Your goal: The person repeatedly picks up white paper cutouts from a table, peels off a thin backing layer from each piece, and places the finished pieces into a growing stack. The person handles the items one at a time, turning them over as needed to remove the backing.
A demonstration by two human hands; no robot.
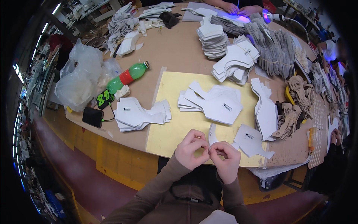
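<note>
My left hand (pixel 192 150) and my right hand (pixel 226 159) are close together above the table's near edge, thumbs and fingers pinched. Between them they hold a narrow, curved white cut piece (pixel 212 133) by its lower end; the fingers hide part of it. Just beyond lies a fanned stack of white cut pieces (pixel 220 106) with a small dark printed mark. A single marked white piece (pixel 248 139) rests to the right of my right hand. Another white piece (pixel 219 217) shows at the bottom, near my lap.
A yellow sheet (pixel 175 112) covers the table before me. More white stacks lie left (pixel 130 114) and right (pixel 265 112). A phone (pixel 93 117), green bottle (pixel 128 77) and plastic bag (pixel 80 78) are at left. Bundled grey pieces (pixel 276 50) and a co-worker's hands (pixel 236 9) are beyond.
</note>
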